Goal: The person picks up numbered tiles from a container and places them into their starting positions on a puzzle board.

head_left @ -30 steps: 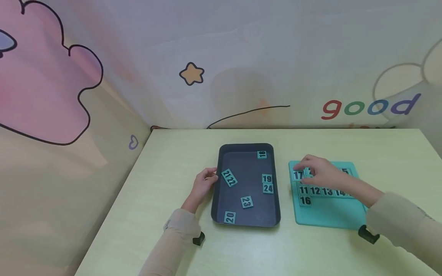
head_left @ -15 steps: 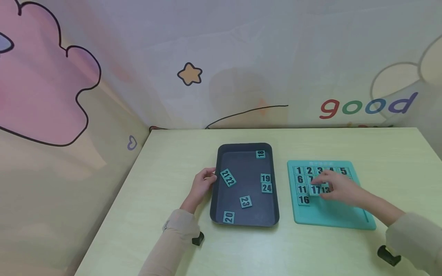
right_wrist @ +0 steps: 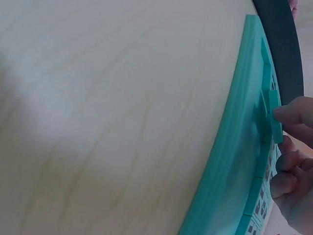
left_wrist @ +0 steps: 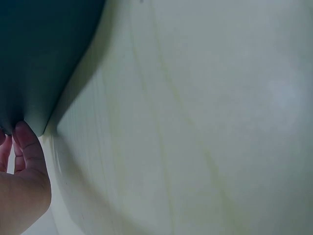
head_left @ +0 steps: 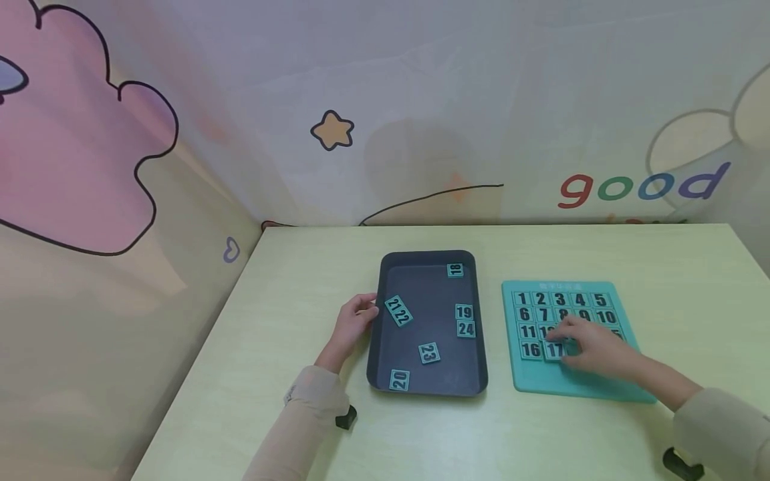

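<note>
Tile 17 (head_left: pixel 554 351): teal square, black numeral; pinched, at fourth row of board (head_left: pixel 571 381), just right of tile 16 (head_left: pixel 531 350); seating not confirmable. Board: teal, lying flat, seated tiles (head_left: pixel 541 298) in rows from 1, partly covered. Tray (head_left: pixel 421 284): dark, rectangular, left of board; loose tiles (head_left: pixel 464 311) 18 to 24 scattered inside, numerals at mixed angles.

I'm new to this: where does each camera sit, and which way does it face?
Head: worn there, facing forward and down at dark rectangular tray and turquoise rectangular number board; left hand, right hand, beige sleeves show.
Left wrist: worn there, facing the pale wood-grained table and tray's side; left hand shows.
Right wrist: worn there, facing the board's edge; right hand shows.
Head and right wrist share the board.
</note>
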### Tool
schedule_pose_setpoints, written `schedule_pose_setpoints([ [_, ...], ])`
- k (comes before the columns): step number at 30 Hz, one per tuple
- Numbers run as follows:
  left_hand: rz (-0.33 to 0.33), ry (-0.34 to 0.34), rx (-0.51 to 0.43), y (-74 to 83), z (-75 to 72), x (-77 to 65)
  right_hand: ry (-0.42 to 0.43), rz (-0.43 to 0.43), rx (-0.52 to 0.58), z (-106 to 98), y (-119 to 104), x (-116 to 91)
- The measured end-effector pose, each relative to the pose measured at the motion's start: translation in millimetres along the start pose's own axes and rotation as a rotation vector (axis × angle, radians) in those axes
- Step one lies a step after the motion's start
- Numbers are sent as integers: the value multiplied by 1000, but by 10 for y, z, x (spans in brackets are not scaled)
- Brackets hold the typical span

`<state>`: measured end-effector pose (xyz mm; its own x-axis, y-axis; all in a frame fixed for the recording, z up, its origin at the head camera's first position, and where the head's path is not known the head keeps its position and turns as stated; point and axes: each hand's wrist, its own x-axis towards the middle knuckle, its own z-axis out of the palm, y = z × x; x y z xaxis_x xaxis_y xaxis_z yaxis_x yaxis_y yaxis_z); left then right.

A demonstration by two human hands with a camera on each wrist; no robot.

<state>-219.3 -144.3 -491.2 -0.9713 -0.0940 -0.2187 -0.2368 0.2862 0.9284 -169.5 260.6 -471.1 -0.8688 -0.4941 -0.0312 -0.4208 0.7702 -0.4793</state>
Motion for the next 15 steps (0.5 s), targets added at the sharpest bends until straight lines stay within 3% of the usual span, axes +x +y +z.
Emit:
schedule_pose_setpoints([
  [5,13,-3,-10,-7,2,1,34,-38,-56,75,26,-7],
  [15,14,-7,-3,-15,4,4,75,-15,-78,124,4,-24],
])
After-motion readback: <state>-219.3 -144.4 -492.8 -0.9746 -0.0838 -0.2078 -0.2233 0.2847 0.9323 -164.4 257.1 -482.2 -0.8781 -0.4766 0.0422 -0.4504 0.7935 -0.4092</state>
